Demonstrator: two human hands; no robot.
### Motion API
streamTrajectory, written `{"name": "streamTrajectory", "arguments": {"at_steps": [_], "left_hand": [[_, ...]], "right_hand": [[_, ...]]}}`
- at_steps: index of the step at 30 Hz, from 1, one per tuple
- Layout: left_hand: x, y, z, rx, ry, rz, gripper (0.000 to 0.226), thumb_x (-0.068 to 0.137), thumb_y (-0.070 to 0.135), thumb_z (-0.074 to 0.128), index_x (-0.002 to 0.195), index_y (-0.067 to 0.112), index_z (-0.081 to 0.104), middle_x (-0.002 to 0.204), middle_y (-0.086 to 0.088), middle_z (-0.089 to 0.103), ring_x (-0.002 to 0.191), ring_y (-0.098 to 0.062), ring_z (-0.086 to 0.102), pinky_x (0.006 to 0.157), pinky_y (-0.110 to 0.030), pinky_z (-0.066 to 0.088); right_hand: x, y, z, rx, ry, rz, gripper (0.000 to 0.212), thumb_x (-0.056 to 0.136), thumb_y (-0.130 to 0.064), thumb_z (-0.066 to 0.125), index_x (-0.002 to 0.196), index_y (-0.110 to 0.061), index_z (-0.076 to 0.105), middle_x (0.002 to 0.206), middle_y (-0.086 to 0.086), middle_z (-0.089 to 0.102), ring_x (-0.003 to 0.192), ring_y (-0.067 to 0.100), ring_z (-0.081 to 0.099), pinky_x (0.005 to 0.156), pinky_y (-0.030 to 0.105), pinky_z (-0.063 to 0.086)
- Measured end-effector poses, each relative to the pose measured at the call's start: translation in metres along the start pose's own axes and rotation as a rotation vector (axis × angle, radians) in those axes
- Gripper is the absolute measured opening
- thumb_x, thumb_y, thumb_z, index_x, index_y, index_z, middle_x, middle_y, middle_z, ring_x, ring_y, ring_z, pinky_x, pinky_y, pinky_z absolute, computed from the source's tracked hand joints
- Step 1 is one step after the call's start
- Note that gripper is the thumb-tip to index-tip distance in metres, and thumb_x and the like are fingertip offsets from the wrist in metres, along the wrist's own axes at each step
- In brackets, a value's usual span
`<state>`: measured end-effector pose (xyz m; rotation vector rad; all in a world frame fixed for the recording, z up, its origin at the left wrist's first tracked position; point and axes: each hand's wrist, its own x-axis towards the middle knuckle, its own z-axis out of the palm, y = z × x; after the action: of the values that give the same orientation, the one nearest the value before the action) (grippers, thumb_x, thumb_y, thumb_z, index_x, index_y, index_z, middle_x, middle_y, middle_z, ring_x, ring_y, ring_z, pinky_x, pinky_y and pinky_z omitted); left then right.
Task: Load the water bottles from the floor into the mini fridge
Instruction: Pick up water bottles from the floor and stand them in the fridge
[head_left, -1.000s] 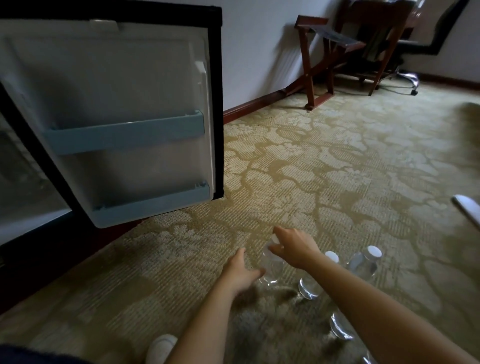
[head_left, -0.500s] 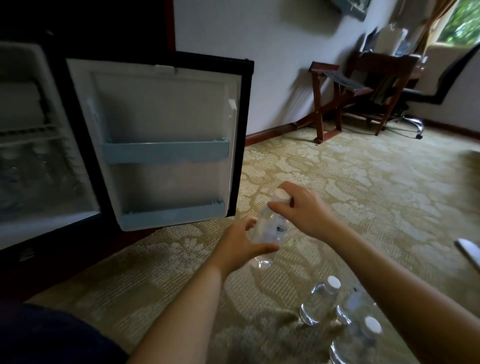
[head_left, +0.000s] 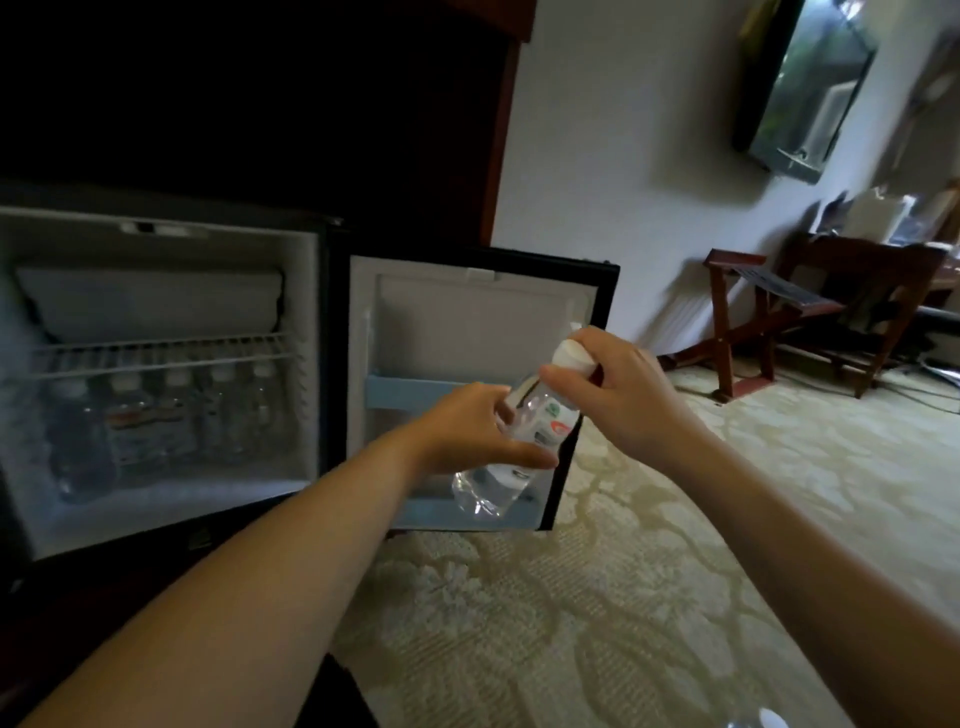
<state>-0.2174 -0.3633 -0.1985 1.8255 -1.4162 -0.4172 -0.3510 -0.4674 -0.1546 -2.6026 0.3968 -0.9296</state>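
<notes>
A bottle (head_left: 540, 426) is held off the floor between both hands, tilted, with its cap (head_left: 566, 356) uppermost and leaning to the right. The left hand (head_left: 467, 431) is clamped round the middle of the bottle, fingers curled behind it and thumb across the front. The right hand (head_left: 618, 387) is closed on the neck, fingers pinched just under the cap. The clear base of the bottle is seen below the left hand.

Directly behind both hands the fridge door (head_left: 483, 322) stands wide open; its upper shelf (head_left: 410, 392) is level with the left hand, and its lower shelf (head_left: 431, 512) lies behind the bottle base. To the left of the left hand the fridge (head_left: 156, 525) is open. A row of bottles (head_left: 171, 415) is noted upright inside it, under a wire rack (head_left: 156, 353); the count is blurred.

A patterned carpet (head_left: 623, 571) is recorded beneath both forearms. A wooden rack (head_left: 748, 322) stands by the wall, well beyond the right hand.
</notes>
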Motion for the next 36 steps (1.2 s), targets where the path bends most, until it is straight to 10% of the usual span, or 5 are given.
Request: {"name": "streamTrajectory", "arguments": {"at_steps": [18,26,36], "left_hand": [[-0.097,-0.076,-0.198,0.223,0.206,-0.152,0.036,0.072,0.045,0.074,0.098,0.024,0.06,0.096,-0.002,0.069,0.091,-0.019,0.067,0.087,-0.044,0.055],[-0.114,-0.148,-0.242,0.118,0.394,-0.175,0.074,0.064,0.071,0.066,0.115,0.02,0.052,0.096,0.013,0.06,0.089,-0.007,0.061,0.084,-0.033,0.055],[-0.111,-0.2,-0.284,0.018,0.76,-0.189,0.06,0.073,0.044,0.074,0.121,0.029,0.041,0.111,0.017,0.054,0.102,-0.003,0.055,0.074,-0.013,0.043]], "right_hand": [[0.115,-0.169,0.107,-0.083,-0.171,-0.437,0.035,0.095,-0.045,0.043,0.104,-0.011,0.046,0.091,0.004,0.057,0.082,0.025,0.056,0.07,0.033,0.039],[0.161,-0.221,0.166,-0.037,-0.179,-0.57,0.035,0.095,-0.044,0.044,0.109,-0.012,0.045,0.086,-0.003,0.056,0.081,0.022,0.056,0.068,0.032,0.044],[0.223,-0.26,0.219,0.008,-0.151,-0.594,0.033,0.096,-0.04,0.043,0.119,-0.015,0.043,0.101,0.002,0.058,0.087,0.023,0.059,0.072,0.036,0.05]]}}
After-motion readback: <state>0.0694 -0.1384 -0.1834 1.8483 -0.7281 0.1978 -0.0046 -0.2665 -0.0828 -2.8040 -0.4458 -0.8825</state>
